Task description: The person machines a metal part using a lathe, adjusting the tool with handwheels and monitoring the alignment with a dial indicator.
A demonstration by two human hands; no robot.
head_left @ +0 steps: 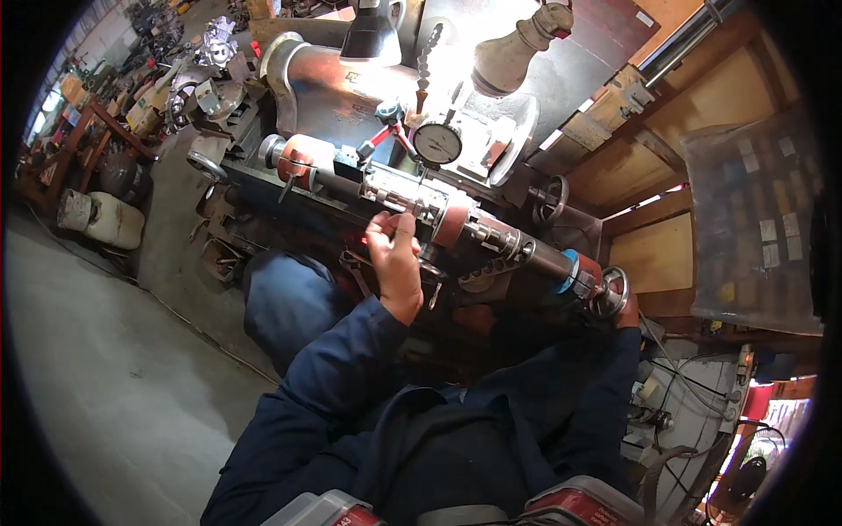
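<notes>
A cylindrical grinding machine or similar bench machine runs from upper left to lower right in front of me. Along it lies a slim metal shaft, with a round dial gauge just above. My left hand is raised to the shaft's near side, fingers bent and thumb drawn in; anything pinched there is too small to make out. At the right end, my right hand is closed at the rim of a metal handwheel, its fingers partly hidden behind the wheel.
Two lamps hang above, one dark and one pale. Another handwheel stands behind the machine, and a crank handle projects below it. A plastic jug sits on the floor at left. A clear plastic sheet hangs at right.
</notes>
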